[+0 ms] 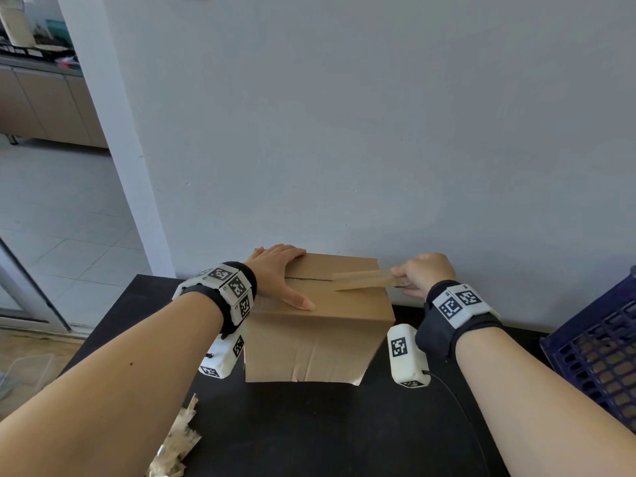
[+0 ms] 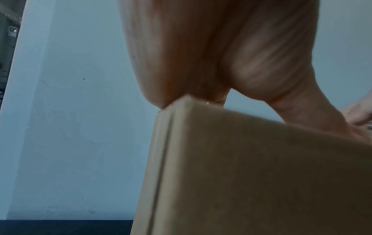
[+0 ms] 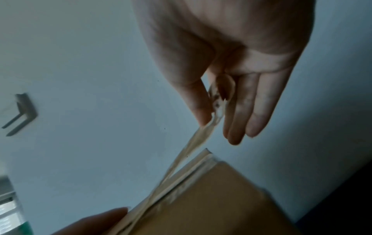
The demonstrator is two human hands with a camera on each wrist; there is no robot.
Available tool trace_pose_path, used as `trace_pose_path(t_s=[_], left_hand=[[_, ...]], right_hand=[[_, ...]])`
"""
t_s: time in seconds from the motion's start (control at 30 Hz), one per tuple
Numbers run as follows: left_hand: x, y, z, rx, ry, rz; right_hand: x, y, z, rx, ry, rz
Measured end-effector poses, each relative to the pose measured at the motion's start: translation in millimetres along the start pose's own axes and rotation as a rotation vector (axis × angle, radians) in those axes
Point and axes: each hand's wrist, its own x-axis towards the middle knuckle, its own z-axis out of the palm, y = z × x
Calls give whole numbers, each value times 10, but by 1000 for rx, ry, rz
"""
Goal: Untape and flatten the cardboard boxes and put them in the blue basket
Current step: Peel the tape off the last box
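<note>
Right hand (image 1: 424,273) pinches tape (image 1: 364,280), seemingly part-peeled off box (image 1: 320,325)

Behind: the wall (image 1: 344,132) stands close behind the box (image 1: 320,339).
Right: the blue basket (image 1: 599,352) blocks the table (image 1: 344,435) edge.
Front: bare table before the box.
Front left: crumpled tape (image 1: 177,442) lies there.

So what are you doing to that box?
A person is peeling the tape off a cardboard box that stands on a black table. The left hand lies flat on the box top to keep it from moving. The right hand pinches a strip of tape and pulls it off to the side; part of the top seam is already bare. A blue basket waits on the right, and some crumpled old tape lies nearby.
</note>
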Motion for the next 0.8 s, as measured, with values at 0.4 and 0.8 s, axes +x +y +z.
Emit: trace_pose_path(t_s=[0.4, 0.8], left_hand=[[21, 323, -78, 28, -4, -4], [51, 784, 229, 14, -30, 51]], right_hand=[[-169, 126, 10, -252, -57, -322], [-251, -156, 82, 20, -221, -224]])
